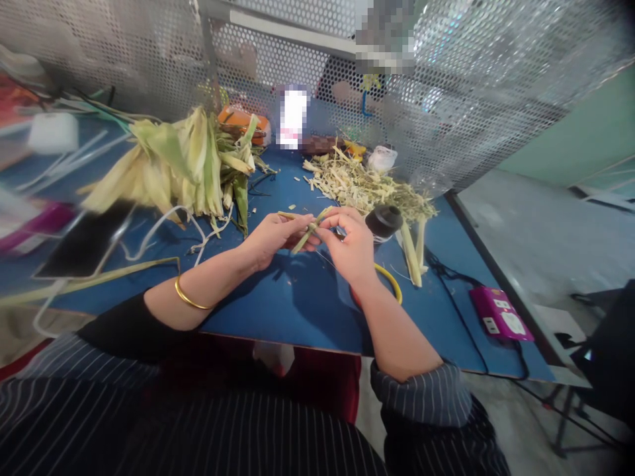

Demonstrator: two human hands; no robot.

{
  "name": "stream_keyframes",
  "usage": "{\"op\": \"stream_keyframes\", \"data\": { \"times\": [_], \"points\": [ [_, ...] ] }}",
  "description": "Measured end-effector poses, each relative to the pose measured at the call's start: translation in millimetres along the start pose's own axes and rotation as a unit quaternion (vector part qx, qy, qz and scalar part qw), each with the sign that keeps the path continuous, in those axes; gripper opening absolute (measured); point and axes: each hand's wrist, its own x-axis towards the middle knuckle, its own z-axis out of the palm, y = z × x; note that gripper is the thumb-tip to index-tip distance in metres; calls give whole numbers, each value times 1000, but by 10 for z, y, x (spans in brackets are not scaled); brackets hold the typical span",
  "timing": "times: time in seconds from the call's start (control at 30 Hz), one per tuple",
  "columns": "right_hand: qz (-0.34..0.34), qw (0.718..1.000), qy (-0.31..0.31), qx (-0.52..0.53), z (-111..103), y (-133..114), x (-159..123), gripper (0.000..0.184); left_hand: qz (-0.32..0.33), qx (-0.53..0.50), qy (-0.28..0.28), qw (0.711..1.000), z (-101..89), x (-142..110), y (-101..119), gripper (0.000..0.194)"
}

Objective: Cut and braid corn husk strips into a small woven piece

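Note:
Over the middle of the blue table, my left hand [276,237] and my right hand [351,246] meet on a small knotted strip of corn husk [302,242]. The left fingers pinch it from one side, and the right thumb and forefinger press it from the other. A thin thread seems to hang below the strip. Just beyond my right hand stands a black spool [383,221]. Part of a yellow curved handle [391,281] shows beside my right wrist, its rest hidden under the arm.
A heap of corn husks [183,165] lies back left, with husk scraps [367,188] piled back right. On the left are a phone [86,241] and a white cable [149,241]. A purple power strip [501,313] sits near the right edge. Perforated metal mesh [297,56] borders the back.

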Motion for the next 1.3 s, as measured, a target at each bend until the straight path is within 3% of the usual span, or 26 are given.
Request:
{"op": "stream_keyframes", "data": {
  "times": [0.27,0.4,0.53,0.67,0.73,0.8,0.93,1.03,1.13,1.3],
  "points": [
    [79,994,-15,76,-5,6,-1,10,2,-15,4,1000,11,-25,2,37],
    [79,994,3,77,0,4,-8,10,-8,-11,-6,1000,9,-18,1,39],
    [-30,999,31,-19,-50,-64,-7,6,-27,-39,36,998,19,-7,6,34],
    [-215,957,-81,-177,-56,-157,-33,7,-19,-90,76,993,26,6,0,24],
    [-254,930,-124,-234,-20,-172,-61,14,-10,-93,79,992,29,10,-12,23],
    [-257,921,-133,-260,18,-161,-89,20,-5,-84,83,993,35,12,-24,24],
    [-209,947,-88,-227,43,-117,-120,21,-16,-51,72,996,53,5,-37,30],
    [-116,982,-1,-148,48,-98,-117,12,-9,-22,53,998,62,-6,-30,31],
    [-21,997,55,-41,77,-84,-109,10,7,15,48,999,61,-18,-12,25],
    [93,988,-3,124,106,-72,-96,9,26,94,56,994,43,-31,28,16]
  ]
}}
